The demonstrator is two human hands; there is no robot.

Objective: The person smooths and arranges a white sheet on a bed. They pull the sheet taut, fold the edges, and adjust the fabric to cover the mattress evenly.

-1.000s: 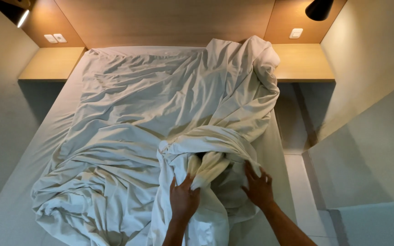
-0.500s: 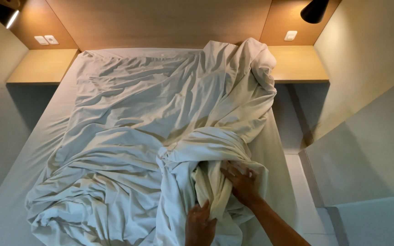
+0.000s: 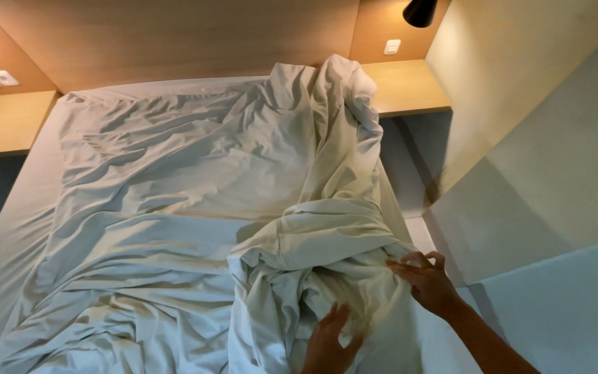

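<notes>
Both hands, left (image 3: 327,343) spread flat and right (image 3: 427,280) pinching a fold, work the bunched white sheet (image 3: 327,277) at the bed's (image 3: 8,228) right edge, where loose fabric could slide off

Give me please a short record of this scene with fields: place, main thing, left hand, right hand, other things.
place: bed between two wooden side shelves
main thing: white sheet, crumpled, bunched high along the right side
left hand: left hand flat on the bunched sheet, fingers spread
right hand: right hand on the sheet's right edge, fingers bent
other things: black lamp, wall switch
</notes>
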